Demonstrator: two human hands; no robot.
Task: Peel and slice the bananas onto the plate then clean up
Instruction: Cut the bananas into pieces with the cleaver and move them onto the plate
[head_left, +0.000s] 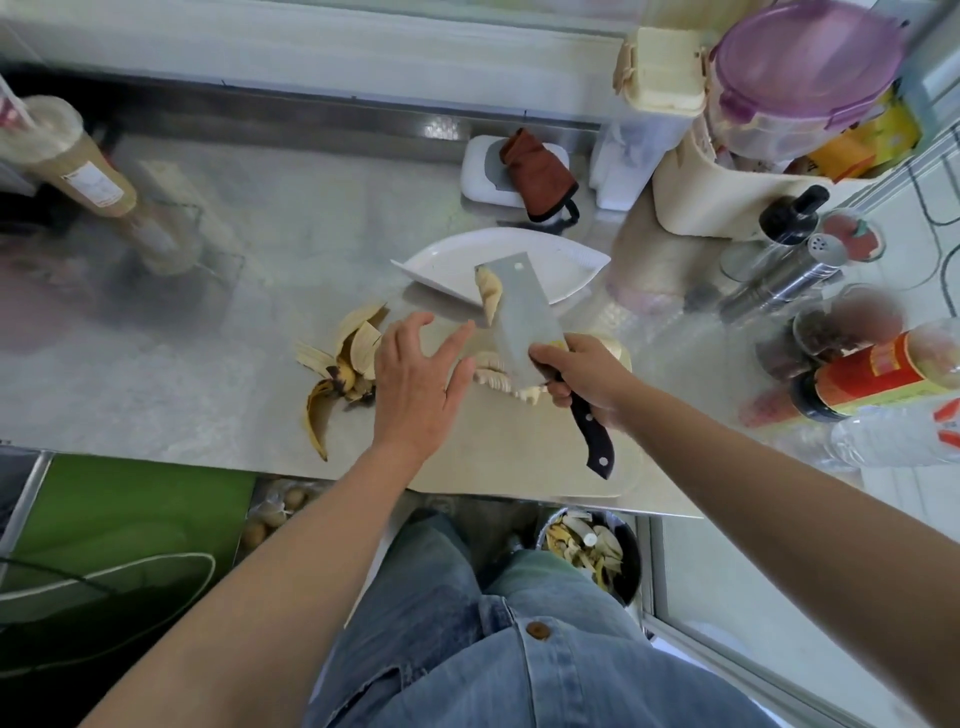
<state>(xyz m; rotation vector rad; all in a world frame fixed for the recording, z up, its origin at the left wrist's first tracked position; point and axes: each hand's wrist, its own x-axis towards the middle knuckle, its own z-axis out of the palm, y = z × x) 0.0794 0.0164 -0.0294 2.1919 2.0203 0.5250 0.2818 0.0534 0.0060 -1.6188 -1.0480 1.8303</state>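
My right hand (582, 379) grips the black handle of a cleaver (524, 312), its wide blade lifted and tilted over the near edge of the white plate (519, 244). Banana slices (488, 293) sit along the blade's left edge, above the plate's near rim. More slices (493, 376) lie on the pale cutting board (519, 457) under the blade. My left hand (415, 379) hovers open, fingers spread, just left of the blade. Banana peels (345, 364) lie on the steel counter to the left of the board.
Bottles, shakers and jars (810, 291) crowd the counter's right side. A brown cloth on a white box (535, 176) sits behind the plate. A tall cup (67, 156) stands far left. A bin with peels (592, 551) is on the floor below the counter edge.
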